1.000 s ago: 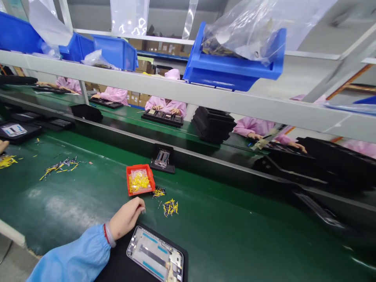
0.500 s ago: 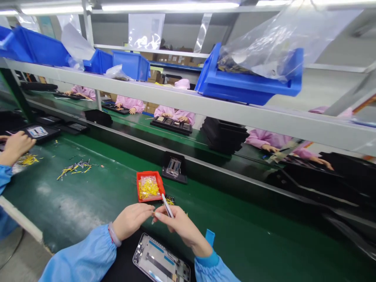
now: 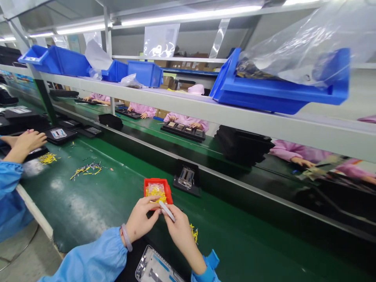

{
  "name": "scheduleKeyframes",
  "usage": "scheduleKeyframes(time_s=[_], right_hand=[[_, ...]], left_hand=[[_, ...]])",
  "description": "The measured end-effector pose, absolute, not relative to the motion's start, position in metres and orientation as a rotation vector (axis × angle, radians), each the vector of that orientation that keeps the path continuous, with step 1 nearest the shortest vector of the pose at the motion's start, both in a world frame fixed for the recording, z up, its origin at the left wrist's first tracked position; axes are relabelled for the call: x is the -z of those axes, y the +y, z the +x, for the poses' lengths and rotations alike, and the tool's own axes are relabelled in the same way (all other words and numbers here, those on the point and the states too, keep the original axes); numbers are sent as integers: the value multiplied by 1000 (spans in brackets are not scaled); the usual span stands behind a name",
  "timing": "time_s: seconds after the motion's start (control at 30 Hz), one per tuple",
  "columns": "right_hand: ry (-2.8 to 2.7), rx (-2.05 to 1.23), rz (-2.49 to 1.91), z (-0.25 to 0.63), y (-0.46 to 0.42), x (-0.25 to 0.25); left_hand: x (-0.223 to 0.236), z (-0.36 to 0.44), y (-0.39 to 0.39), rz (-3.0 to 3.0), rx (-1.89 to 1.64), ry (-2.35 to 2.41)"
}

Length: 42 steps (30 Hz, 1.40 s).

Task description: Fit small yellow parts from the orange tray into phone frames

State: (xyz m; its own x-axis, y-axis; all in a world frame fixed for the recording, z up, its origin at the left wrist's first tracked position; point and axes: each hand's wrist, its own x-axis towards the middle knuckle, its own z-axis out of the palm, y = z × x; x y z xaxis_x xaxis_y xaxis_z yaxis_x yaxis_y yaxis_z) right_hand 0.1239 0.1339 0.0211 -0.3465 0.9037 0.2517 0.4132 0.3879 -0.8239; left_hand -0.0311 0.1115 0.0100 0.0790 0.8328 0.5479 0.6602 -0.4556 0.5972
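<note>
My left hand (image 3: 142, 219) and my right hand (image 3: 178, 230) meet fingertip to fingertip above the green bench, both in blue sleeves. The right hand pinches silver tweezers (image 3: 167, 211), their tip pointing up and left. The left hand's fingers are pinched at the tweezers' tip on something too small to make out. Just beyond the hands sits a small red tray (image 3: 164, 186) of yellow parts. A phone frame (image 3: 152, 270) lies on a black mat at the bottom edge, below both hands. Loose yellow parts (image 3: 194, 232) lie to the right of my right hand.
A co-worker's hand (image 3: 25, 143) and blue sleeve work at the far left, near scattered yellow parts (image 3: 86, 169). A black fixture with a phone part (image 3: 186, 178) stands behind the red tray. Blue bins (image 3: 279, 92) sit on the shelf overhead. People in pink work across the conveyor.
My right hand came into view with the tweezers and joined the left. The camera tilted up, so the phone frame slid toward the bottom edge.
</note>
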Motion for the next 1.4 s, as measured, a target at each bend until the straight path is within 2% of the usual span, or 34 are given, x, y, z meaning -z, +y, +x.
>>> scheduleKeyframes(time_s=[0.4, 0.8, 1.13, 1.23, 1.4], right_hand=[[-1932, -752, -1275, 134, 147, -20], [-1931, -784, -1223, 128, 145, -11], [-1952, -742, -1235, 127, 143, -9], [-1892, -777, -1213, 129, 147, -6], [-1869, -815, -1176, 129, 151, -4]], left_hand=[[-4, -33, 153, 2220, -1387, 1629], [1, -27, 133, 2406, -1426, 1506], [3, -40, 141, 2496, -1462, 1813], [5, -49, 147, 2437, -1409, 1941], [16, -49, 151, 2299, -1273, 1876]])
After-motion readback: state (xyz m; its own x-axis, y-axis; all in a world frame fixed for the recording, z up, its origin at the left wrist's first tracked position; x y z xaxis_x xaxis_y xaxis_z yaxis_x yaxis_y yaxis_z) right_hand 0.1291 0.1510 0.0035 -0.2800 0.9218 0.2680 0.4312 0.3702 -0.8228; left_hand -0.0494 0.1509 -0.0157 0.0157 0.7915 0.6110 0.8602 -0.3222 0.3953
